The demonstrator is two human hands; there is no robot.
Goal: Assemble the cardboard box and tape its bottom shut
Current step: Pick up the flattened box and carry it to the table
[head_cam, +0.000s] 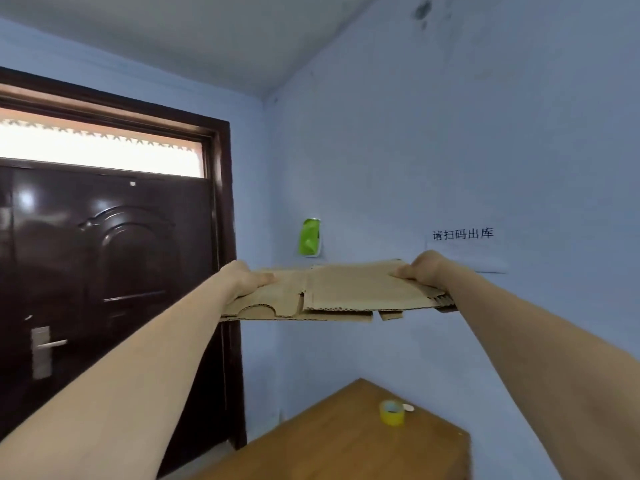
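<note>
A flattened brown cardboard box (pixel 343 292) is held out level in the air at arm's length, its flaps still folded flat. My left hand (pixel 247 280) grips its left end with the thumb on top. My right hand (pixel 420 270) grips its right end the same way. A yellow roll of tape (pixel 392 412) lies on the wooden table (pixel 332 445) below, well under the box and apart from both hands.
The table stands in the corner of blue walls. A dark door (pixel 114 271) with a metal handle is at the left. On the far wall hang a green item (pixel 309 237) and a paper sign (pixel 464 249). A small pale scrap lies beside the tape.
</note>
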